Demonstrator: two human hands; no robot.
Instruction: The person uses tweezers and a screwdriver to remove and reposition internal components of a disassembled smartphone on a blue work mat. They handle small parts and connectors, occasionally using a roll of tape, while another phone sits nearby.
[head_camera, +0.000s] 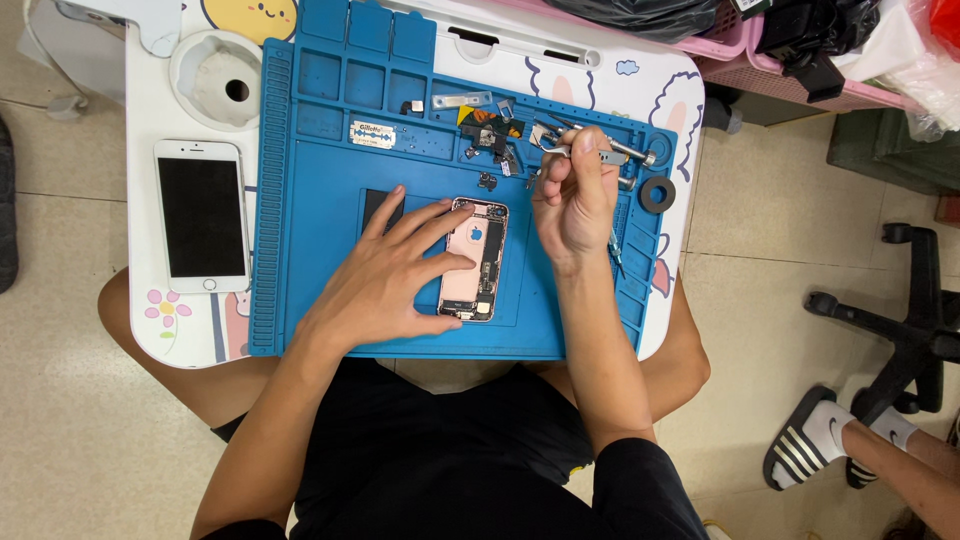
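My left hand (392, 272) lies flat on the blue repair mat (320, 260), fingers spread, thumb and fingertips pressing on the left side of an opened pink phone housing (477, 262) with its inner parts showing. My right hand (572, 198) hovers just right of the housing's top end, fingers closed around metal tweezers (560, 148) whose tips point up-left toward a cluster of small removed parts (492, 135). A dark rectangular piece (376, 208) lies on the mat partly under my left fingers.
A white phone screen unit (201, 216) lies left of the mat on the small white table (150, 110). A razor blade (372, 134) sits in a mat compartment. A black ring (656, 194) and screwdriver rest at the mat's right edge. Another person's sandalled feet (812, 440) and a chair base (910, 330) are at right.
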